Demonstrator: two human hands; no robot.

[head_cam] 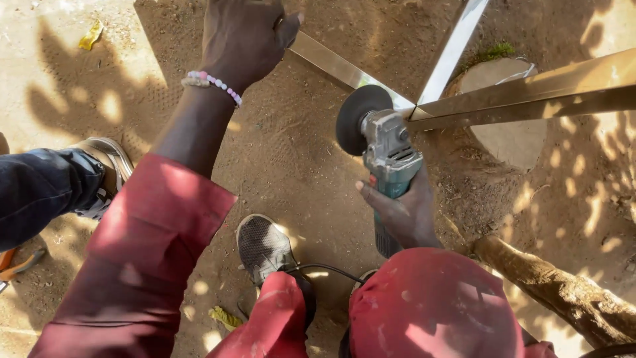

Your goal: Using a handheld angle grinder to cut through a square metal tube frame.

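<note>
My left hand [242,36], with a bead bracelet on the wrist, grips the near end of a shiny metal bar [334,66] at the top of the view. My right hand [404,212] is closed around the body of a grey-green angle grinder [387,156]. Its dark disc [358,119] sits right beside the joint where three shiny metal bars meet [414,111]. One bar [454,46] runs up and away, and a wider bar [550,89] runs to the right. The grinder's black cable [324,268] trails back past my knee.
A cut tree stump [510,132] stands under the wide bar, and a thick branch [563,292] lies at the lower right. My grey shoe [264,246] rests on the sandy ground. Another person's leg in dark trousers and a shoe [99,172] are at the left.
</note>
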